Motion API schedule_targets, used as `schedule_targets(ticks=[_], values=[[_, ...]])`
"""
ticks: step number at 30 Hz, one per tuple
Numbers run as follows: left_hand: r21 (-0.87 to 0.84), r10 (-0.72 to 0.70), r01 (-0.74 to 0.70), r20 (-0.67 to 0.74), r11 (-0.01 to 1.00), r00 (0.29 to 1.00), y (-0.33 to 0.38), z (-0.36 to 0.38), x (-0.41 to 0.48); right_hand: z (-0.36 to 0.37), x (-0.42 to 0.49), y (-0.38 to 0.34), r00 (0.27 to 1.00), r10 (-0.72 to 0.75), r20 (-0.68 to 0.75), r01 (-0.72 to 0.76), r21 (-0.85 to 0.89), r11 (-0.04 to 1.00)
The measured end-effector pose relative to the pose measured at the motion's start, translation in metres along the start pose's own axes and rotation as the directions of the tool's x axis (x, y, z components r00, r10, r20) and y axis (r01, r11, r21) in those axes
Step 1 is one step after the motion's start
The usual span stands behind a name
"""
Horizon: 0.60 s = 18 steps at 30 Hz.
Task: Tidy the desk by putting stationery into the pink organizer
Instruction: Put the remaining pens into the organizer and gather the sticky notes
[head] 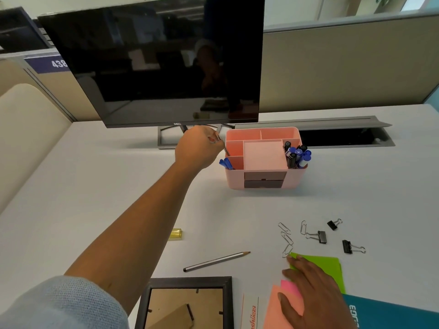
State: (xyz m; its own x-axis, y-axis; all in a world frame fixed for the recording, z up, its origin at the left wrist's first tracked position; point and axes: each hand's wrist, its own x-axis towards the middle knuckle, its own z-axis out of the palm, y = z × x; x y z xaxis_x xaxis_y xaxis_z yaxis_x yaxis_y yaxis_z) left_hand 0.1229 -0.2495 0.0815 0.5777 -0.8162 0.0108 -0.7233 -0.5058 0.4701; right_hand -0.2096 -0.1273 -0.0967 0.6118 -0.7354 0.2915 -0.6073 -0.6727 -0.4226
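The pink organizer stands upright toward the far edge of the counter, just right of the monitor stand. Its right compartment holds a bunch of black and blue markers, its middle one a pale pink note block, and blue pens lean out of the front left compartment. The left hand hovers at the organizer's left wall, its fingers curled round a thin dark stick whose lower end points into a left compartment.

Nearer the middle of the counter lie paper clips, three black binder clips, a pencil and a small yellow block. At the near edge the right hand rests flat, fingers straight and spread, on a green sheet and pink notes, beside a picture frame lying face down.
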Motion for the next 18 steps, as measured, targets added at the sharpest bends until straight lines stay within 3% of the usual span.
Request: schedule_targets(ticks=[5, 12, 15, 18], values=[[-0.065, 0.031, -0.030, 0.011, 0.997, 0.999, -0.011, 0.004, -0.004, -0.003, 0.000, -0.003, 0.999, 0.026, 0.024, -0.026, -0.001, 1.000], [-0.228, -0.049, 0.000, -0.207, 0.974, 0.977, -0.043, -0.006, -0.067, -0.008, -0.003, -0.007, 0.992, 0.087, 0.096, -0.085, -0.021, 0.996], [-0.189, -0.002, -0.019, -0.114, 0.982, 0.993, -0.063, 0.013, -0.113, -0.012, -0.003, -0.009, 0.983, 0.118, 0.144, -0.114, -0.038, 0.993], [-0.072, 0.053, -0.046, 0.095, 0.996, 0.994, -0.076, 0.037, -0.159, -0.015, -0.003, -0.011, 0.977, 0.135, 0.168, -0.125, -0.067, 0.990]])
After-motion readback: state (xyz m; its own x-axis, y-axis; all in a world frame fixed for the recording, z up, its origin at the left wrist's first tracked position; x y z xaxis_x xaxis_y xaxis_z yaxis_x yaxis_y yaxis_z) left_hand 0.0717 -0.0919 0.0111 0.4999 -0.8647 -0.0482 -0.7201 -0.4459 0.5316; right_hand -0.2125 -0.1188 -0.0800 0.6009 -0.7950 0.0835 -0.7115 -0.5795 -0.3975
